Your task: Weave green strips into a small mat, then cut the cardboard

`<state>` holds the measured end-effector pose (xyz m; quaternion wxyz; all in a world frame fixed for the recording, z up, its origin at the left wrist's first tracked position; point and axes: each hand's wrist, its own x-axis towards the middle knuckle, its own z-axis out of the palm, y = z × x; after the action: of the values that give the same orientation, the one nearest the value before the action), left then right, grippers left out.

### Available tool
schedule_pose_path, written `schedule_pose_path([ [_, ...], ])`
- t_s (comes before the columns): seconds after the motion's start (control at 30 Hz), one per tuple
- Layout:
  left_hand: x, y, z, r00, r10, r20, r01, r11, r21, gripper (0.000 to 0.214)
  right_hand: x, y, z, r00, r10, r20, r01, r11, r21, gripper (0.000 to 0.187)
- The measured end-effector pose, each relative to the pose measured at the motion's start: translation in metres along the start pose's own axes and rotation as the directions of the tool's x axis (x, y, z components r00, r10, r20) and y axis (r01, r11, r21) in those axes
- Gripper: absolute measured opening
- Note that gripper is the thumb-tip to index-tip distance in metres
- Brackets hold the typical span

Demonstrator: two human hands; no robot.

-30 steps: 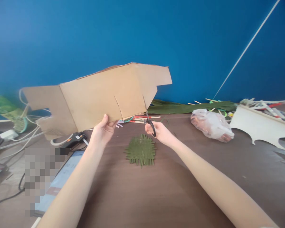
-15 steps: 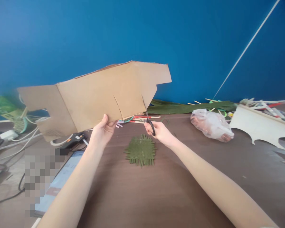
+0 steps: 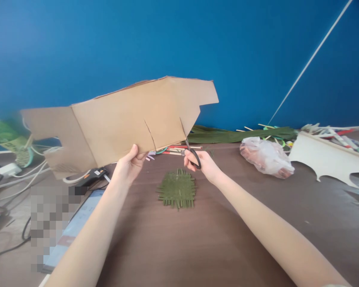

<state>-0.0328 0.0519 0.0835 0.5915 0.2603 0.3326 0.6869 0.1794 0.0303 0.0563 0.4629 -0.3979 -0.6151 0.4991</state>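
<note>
My left hand [image 3: 133, 164] pinches the lower edge of a large folded piece of brown cardboard [image 3: 122, 115], thumb in front and fingers behind, holding it up above the table. A slit runs up into the cardboard from its lower edge, just right of that thumb. In my right hand [image 3: 204, 163] are black-handled scissors [image 3: 194, 156], their fingers closed round the handles. One scissor blade lies across the front of the cardboard near its right fold; the other blade is hidden. Below, a woven green mat [image 3: 177, 189] with fringed edges lies flat on the table.
Right of my hands lie a knotted clear plastic bag [image 3: 266, 156] and white board with scalloped cut-outs [image 3: 326, 159]. Long green leaves [image 3: 227, 134] stretch along the blue wall. At left are a glue gun [image 3: 92, 177], cables, a white plug [image 3: 10, 170] and a tablet-like screen [image 3: 74, 231].
The scissors and my right hand have shifted slightly right and down, and the handles look turned and wider apart. The cardboard has moved barely to the right.
</note>
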Motion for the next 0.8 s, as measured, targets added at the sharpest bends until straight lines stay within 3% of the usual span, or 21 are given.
schedule_pose_path([
  [0.2,-0.007,-0.006,0.005,0.997,-0.066,0.036,0.065,0.997,0.033,0.029,0.003,0.000,-0.002,0.994,-0.091,-0.051,0.086,0.991,-0.100,0.052],
  [0.43,-0.011,-0.008,0.010,0.994,-0.084,0.069,0.079,0.995,0.064,0.034,0.004,-0.008,-0.013,0.994,-0.109,0.004,0.107,0.964,-0.244,0.057],
  [0.8,-0.009,-0.010,0.006,0.996,-0.073,0.059,0.069,0.996,0.064,0.030,0.004,-0.002,-0.006,0.992,-0.046,-0.120,0.023,0.983,-0.184,0.057],
])
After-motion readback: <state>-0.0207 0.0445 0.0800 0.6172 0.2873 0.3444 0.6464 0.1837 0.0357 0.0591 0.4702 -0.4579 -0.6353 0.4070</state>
